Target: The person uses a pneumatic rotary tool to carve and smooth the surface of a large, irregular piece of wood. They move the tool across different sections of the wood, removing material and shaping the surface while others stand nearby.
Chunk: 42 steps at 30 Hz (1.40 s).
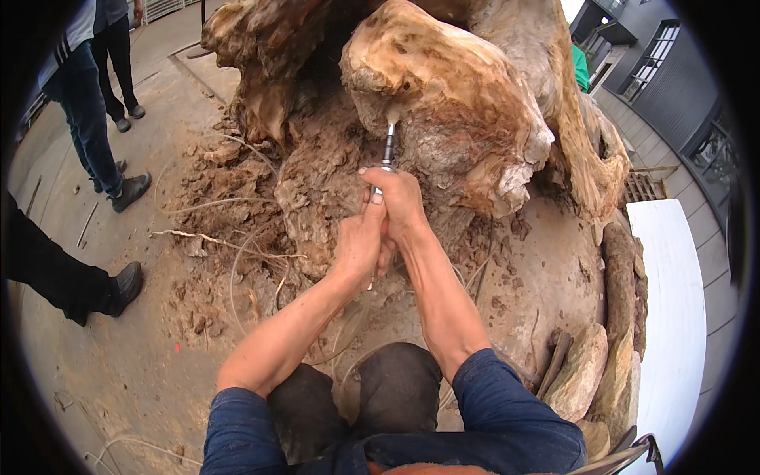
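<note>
A large, gnarled tree root stump stands in front of me, pale brown above and rough and crumbly below. My right hand is closed round the body of a slim silver-and-black air tool. Its far tip meets the stump's underside, though the exact contact is too small to tell. Just below, nearer to me, my left hand is closed on the lower part of the same tool. The tool's metal end pokes out beneath my hands, and my fingers hide its middle.
A clear hose loops over the ground on the left, among bark crumbs and wood debris. Long wood pieces and pale chunks lie to the right, beside a white board. People's legs stand at the left.
</note>
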Motion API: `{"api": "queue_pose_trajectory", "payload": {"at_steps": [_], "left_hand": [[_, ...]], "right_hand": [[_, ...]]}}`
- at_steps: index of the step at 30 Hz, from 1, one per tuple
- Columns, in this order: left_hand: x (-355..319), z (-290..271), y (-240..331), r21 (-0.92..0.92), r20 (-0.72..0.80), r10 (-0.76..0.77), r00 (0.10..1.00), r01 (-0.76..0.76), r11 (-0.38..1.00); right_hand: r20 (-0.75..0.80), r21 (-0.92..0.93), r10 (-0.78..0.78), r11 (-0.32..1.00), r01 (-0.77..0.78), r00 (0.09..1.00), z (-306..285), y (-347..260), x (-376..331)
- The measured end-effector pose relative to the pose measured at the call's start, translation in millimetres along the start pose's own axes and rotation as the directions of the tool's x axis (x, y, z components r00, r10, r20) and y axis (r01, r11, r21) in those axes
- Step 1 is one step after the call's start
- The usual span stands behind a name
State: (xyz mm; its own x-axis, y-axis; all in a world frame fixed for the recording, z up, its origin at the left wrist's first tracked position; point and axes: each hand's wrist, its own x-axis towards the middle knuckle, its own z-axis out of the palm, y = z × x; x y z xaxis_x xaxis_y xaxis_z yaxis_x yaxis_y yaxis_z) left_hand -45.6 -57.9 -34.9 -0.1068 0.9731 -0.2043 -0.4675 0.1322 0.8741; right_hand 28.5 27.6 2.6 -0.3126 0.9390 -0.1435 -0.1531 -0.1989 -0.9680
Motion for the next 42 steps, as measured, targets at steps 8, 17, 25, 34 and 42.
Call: {"api": "queue_pose_trajectory", "payload": {"at_steps": [8, 17, 25, 34, 42], "left_hand": [[0.2, 3.1, -5.3, 0.000, 0.009, 0.019, 1.000, -0.019, 1.000], [8.7, 4.8, 4.3, -0.020, -0.009, -0.001, 1.000, 0.001, 1.000], [-1.0, 7.2, -7.1, -0.037, -0.023, 0.000, 1.000, -0.001, 0.999], [0.5, 10.1, 1.7, 0.004, 0.003, 0.028, 1.000, -0.028, 1.000], [0.7, 8.8, -7.2, -0.049, 0.010, 0.025, 1.000, -0.025, 0.999]], "right_hand": [[0.006, -0.028, -0.029, 0.999, 0.029, 1.000, -2.4, -2.9, -1.0], [0.002, -0.011, -0.038, 0.999, 0.038, 0.999, 1.1, -11.3, 5.6], [0.021, -0.023, 0.002, 1.000, -0.001, 1.000, -2.8, -1.2, 0.0], [0.045, 0.015, -0.032, 0.999, 0.031, 0.998, -5.1, -8.5, 0.3], [0.015, -0.034, -0.015, 0.999, 0.016, 1.000, -6.2, -3.5, 1.6]]}}
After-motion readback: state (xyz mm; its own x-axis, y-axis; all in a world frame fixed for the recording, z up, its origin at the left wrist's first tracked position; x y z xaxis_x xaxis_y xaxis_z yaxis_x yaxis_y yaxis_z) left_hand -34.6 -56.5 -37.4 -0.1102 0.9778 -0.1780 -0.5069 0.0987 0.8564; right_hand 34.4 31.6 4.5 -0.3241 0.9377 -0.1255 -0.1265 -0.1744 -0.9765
